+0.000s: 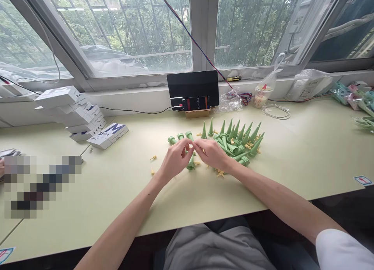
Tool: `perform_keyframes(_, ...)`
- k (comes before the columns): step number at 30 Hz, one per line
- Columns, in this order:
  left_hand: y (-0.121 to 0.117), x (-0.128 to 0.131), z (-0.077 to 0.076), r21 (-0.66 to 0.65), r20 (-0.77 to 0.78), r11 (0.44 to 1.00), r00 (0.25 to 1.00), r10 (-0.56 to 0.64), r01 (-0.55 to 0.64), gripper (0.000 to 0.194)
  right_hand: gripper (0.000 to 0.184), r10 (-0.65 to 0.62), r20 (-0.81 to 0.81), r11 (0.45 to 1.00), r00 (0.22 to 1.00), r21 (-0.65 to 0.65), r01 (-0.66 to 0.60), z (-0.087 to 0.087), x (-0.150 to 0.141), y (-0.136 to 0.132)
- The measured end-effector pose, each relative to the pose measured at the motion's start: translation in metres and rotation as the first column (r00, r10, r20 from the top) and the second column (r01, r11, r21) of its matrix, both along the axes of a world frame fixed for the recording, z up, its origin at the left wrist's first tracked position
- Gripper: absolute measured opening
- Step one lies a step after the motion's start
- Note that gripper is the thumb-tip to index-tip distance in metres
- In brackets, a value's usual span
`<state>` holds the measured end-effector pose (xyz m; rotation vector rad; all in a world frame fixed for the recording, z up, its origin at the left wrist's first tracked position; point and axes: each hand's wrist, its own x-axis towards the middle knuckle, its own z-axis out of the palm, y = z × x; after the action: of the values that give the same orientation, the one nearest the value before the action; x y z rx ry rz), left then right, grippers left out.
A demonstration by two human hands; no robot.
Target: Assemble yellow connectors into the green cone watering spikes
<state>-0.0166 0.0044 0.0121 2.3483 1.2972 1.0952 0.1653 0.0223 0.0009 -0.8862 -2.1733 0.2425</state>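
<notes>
My left hand (176,157) and my right hand (210,152) meet above the table, fingertips pinched together. Whatever lies between them is too small or hidden to make out. Just below the fingers is a green plastic spike (191,163), its wide hollow end toward me; I cannot tell whether it is held or lying there. Past my left hand lie several green spikes with ribbed caps (180,136). Beyond my right hand, a cluster of green cone spikes (232,147) stands and lies with small yellow plastic pieces (221,173) scattered among it.
Two loose yellow pieces (153,157) lie left of my left hand. At the back are a phone (196,103) against a black tablet (193,83), stacked white boxes (84,114), a bagged cup (263,94) and a coiled cable (276,111). Another person's hand shows at far left.
</notes>
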Motion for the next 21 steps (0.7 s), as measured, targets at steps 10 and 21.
perform_keyframes(10,0.0003,0.0006,-0.0013,0.005,-0.006,1.0,1.0,0.007,-0.007,0.012,0.029,0.024,0.017,1.0,1.0,0.0,-0.024,-0.0045,-0.0006,0.0008)
perform_keyframes(21,0.0001,0.0008,-0.0012,-0.021,-0.011,1.0,1.0,0.008,-0.008,0.014,0.029,0.034,0.01,0.999,0.999,-0.003,-0.034,-0.0058,-0.0014,0.0014)
